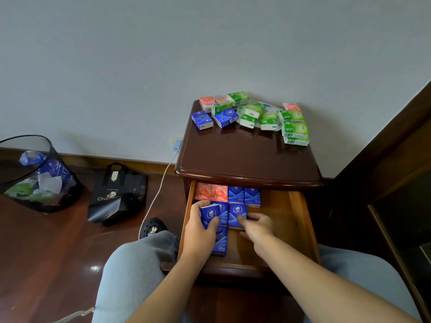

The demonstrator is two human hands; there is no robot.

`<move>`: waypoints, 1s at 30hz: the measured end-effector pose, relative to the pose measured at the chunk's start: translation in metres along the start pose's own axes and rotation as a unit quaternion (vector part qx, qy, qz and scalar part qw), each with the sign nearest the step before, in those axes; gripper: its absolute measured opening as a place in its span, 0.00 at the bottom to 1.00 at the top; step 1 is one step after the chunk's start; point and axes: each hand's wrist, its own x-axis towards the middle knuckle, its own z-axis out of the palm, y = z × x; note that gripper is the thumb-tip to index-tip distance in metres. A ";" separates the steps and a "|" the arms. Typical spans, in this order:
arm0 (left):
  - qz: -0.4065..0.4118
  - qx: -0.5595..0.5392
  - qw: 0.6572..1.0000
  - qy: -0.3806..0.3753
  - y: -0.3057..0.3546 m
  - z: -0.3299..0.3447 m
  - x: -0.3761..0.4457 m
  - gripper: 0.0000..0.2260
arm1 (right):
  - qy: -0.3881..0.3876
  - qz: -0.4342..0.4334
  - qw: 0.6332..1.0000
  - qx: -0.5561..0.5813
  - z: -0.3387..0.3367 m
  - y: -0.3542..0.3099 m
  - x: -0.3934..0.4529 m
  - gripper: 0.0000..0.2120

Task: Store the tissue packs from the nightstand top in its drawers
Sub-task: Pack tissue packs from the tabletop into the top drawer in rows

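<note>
I see a dark, shiny wooden nightstand against a pale wall, with a brown wood floor around it. On the floor to the left sit a black mesh bin full of scraps and a black shopping bag. A white cable runs down from a plug on the wall.

At the back of the nightstand top lie many small tissue packs: green ones, two blue ones and a few pink ones, in a loose pile. The front half of the top is bare.

The top drawer is pulled out. Inside it, pink packs and blue packs stand in rows on the left side. The right side of the drawer shows bare wood.

My left hand is curled around one blue pack, thumb on its front, near the drawer's left wall. My right hand has its fingers and thumb around another blue pack just beside it. My knees in grey trousers are on both sides of the drawer.
</note>
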 end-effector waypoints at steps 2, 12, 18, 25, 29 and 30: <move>0.000 -0.001 1.000 0.004 0.000 0.001 0.000 0.17 | 0.000 0.001 1.000 0.013 0.003 0.001 0.003 0.15; -0.005 0.017 1.000 0.000 0.003 0.002 0.000 0.10 | 0.010 -0.059 0.995 -0.083 0.003 -0.001 0.009 0.15; 0.012 0.028 0.999 -0.020 0.013 0.007 -0.004 0.09 | 0.001 -0.096 0.983 -0.155 -0.015 -0.018 -0.001 0.09; 0.015 0.051 0.998 -0.036 0.025 0.031 -0.005 0.11 | -0.169 -0.142 0.975 -0.013 -0.040 -0.039 -0.032 0.13; 0.050 0.087 0.994 -0.051 0.023 0.051 -0.002 0.14 | -0.172 -0.142 0.974 -0.046 -0.056 -0.035 -0.030 0.09; 0.057 0.103 0.992 -0.054 0.022 0.054 -0.002 0.15 | -0.163 -0.135 0.976 -0.041 -0.059 -0.034 -0.027 0.11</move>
